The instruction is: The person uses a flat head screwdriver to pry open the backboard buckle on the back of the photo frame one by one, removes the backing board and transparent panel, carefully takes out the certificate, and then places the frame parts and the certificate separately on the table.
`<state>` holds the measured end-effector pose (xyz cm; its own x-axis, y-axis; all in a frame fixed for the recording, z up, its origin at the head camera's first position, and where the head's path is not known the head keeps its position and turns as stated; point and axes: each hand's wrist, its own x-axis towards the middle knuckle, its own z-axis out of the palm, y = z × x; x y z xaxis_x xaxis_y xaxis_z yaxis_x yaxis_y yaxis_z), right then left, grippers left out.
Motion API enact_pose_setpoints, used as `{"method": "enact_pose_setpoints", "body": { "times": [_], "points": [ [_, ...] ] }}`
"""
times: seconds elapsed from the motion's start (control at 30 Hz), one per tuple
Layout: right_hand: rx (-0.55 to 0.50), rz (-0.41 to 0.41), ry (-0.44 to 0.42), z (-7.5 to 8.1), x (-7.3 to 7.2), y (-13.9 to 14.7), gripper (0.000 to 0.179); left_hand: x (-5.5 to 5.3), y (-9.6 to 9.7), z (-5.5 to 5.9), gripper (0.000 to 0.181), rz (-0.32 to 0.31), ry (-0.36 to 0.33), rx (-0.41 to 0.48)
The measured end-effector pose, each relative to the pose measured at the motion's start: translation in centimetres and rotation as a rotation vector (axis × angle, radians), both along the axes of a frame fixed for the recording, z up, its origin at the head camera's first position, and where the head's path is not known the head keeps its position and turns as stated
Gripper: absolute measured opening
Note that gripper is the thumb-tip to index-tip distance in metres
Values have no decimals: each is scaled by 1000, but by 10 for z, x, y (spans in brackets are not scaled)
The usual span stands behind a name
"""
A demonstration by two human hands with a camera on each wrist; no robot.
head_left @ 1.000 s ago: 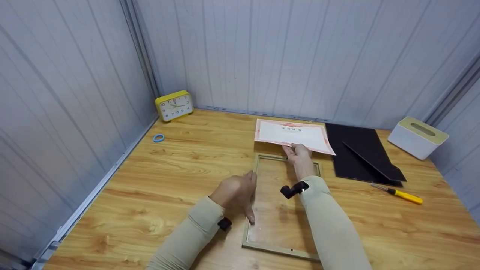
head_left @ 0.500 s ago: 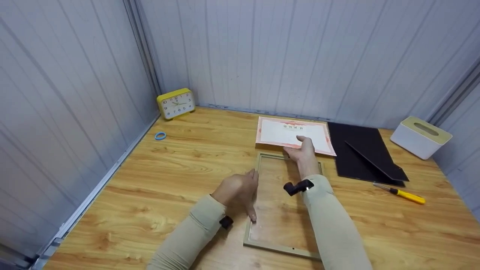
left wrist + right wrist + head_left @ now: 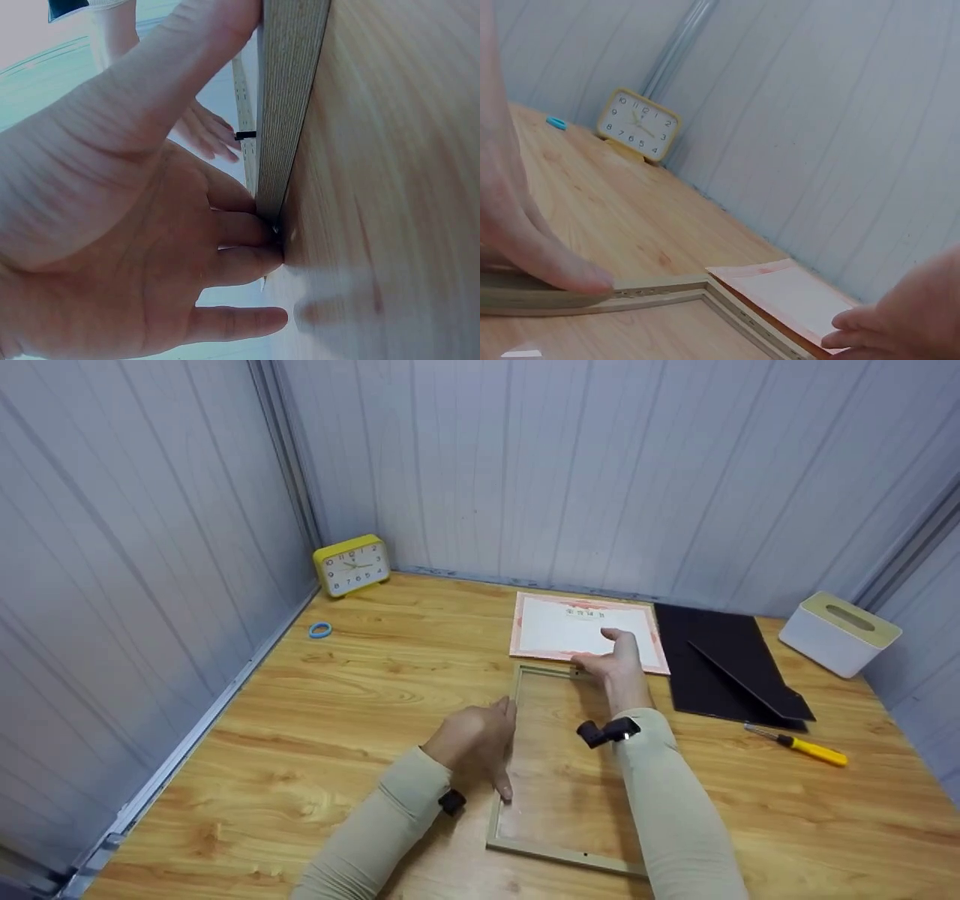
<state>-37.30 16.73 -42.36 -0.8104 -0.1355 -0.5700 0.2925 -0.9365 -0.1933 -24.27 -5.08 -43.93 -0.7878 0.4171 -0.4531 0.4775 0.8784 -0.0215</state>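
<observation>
A tan picture frame (image 3: 540, 853) with a clear pane lies on the wooden table. My left hand (image 3: 476, 742) grips its left side, the thumb over the top edge and the fingers low against the outer side, as the left wrist view shows (image 3: 157, 232). Beyond the frame's far end lies a white certificate (image 3: 555, 631) with a pink border, its print upside down to me. My right hand (image 3: 619, 667) is at the certificate's near edge with thumb and fingers spread apart and nothing pinched between them. My right forearm covers part of the frame's right side.
Right of the certificate lie a black backing board (image 3: 705, 622) and a second black piece (image 3: 750, 682) tilted on it. A yellow-handled screwdriver (image 3: 817, 751), a tissue box (image 3: 829, 641), a yellow alarm clock (image 3: 352, 566) and a blue ring (image 3: 320, 630) stand or lie around. Walls enclose the table.
My right hand has let go of the certificate's near edge, its thumb lifting away, and has shifted slightly right. The certificate's raised edge has come down. My left hand stays on the frame.
</observation>
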Motion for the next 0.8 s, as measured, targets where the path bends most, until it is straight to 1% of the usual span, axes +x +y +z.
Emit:
{"method": "enact_pose_setpoints", "body": {
  "times": [0.2,0.27,0.3,0.33,0.37,0.4,0.43,0.53,0.57,0.6,0.67,0.7,0.77,0.8],
  "points": [
    [-16,20,-6,-1,1,4,82,-1,-1,1,149,8,-4,21],
    [-7,60,6,1,4,4,82,-1,-1,1,149,15,-4,23],
    [27,94,28,3,6,5,82,-1,-1,1,149,18,-1,21],
    [85,133,66,5,9,7,80,-1,-1,1,149,22,0,23],
    [179,171,123,7,13,8,77,-1,0,0,149,25,2,24],
    [298,221,200,9,17,11,73,0,0,0,149,26,5,23],
    [440,278,287,11,22,14,69,0,0,0,149,24,7,22],
    [950,471,551,13,42,31,55,0,1,-1,150,19,8,33],
    [1107,540,634,11,50,39,53,0,2,-1,150,16,9,32],
    [1235,615,722,9,58,47,52,0,1,-2,150,17,9,35],
    [1460,752,857,6,74,65,55,0,0,-1,150,21,10,37],
    [1561,799,914,3,82,74,56,0,0,-1,150,24,8,40],
    [1754,848,1010,-2,95,90,62,0,-2,-1,150,26,4,39],
    [1829,865,1048,-5,101,97,66,0,-3,-1,151,30,1,44]
  ]
}}
